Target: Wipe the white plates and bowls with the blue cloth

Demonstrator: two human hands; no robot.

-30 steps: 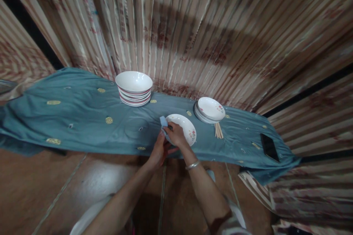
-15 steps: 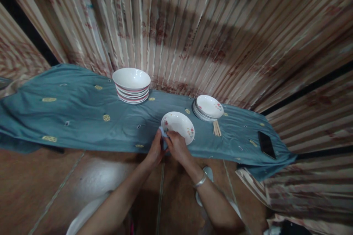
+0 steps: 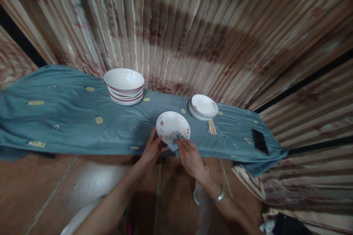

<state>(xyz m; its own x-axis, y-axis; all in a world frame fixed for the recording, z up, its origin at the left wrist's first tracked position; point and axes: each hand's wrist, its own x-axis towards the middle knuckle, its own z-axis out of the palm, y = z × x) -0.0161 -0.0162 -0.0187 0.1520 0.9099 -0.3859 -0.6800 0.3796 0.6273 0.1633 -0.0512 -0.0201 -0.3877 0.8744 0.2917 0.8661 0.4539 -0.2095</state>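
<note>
A white plate (image 3: 171,125) with a floral rim is at the front edge of the cloth-covered table, in front of me. My left hand (image 3: 153,148) grips its left near rim, thumb on the upper side and fingers reaching below. In my right hand (image 3: 190,154) is a light blue cloth (image 3: 173,144), bunched and pressed against the plate's near rim. The fingers of my right hand are closed on the cloth. A silver bracelet (image 3: 220,194) circles my right wrist.
A stack of white bowls with red bands (image 3: 124,80) stands at the back left. Several floral plates (image 3: 204,105) are stacked right of centre, with wooden sticks (image 3: 212,127) beside them. A black phone (image 3: 259,141) lies far right. A pleated curtain (image 3: 176,25) hangs behind the table.
My right hand has moved right along the near rim with the cloth, away from my left hand. My left hand now holds the plate's left near rim. The view has shifted slightly.
</note>
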